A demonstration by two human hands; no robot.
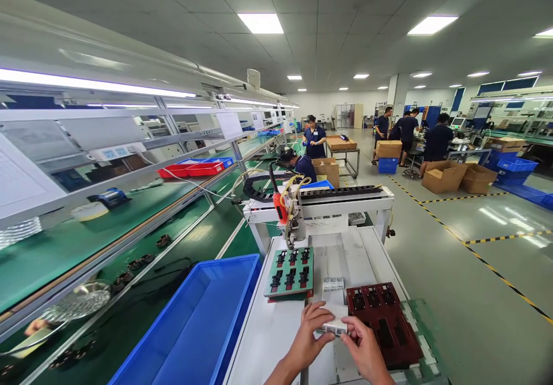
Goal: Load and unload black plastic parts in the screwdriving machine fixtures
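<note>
Between my hands is a small silvery-white block with recesses (334, 327); I cannot make out its exact kind. My left hand (309, 334) is closed on its left end, fingers over the top and thumb below. My right hand (364, 347) pinches the right end. A similar pale part (333, 284) lies on the white machine table just beyond. Right of my hands sits a dark red fixture (401, 324), with round black parts in its far row and dark slots nearer me. Farther left, a green fixture plate (276, 259) carries several black parts.
A gantry machine with an orange-red screwdriver head (280, 207) stands over the table's far end. At left are a blue bin (173, 339) and a green conveyor (142, 218) with black parts. Co-workers (314, 137) and cardboard boxes (444, 176) are farther back.
</note>
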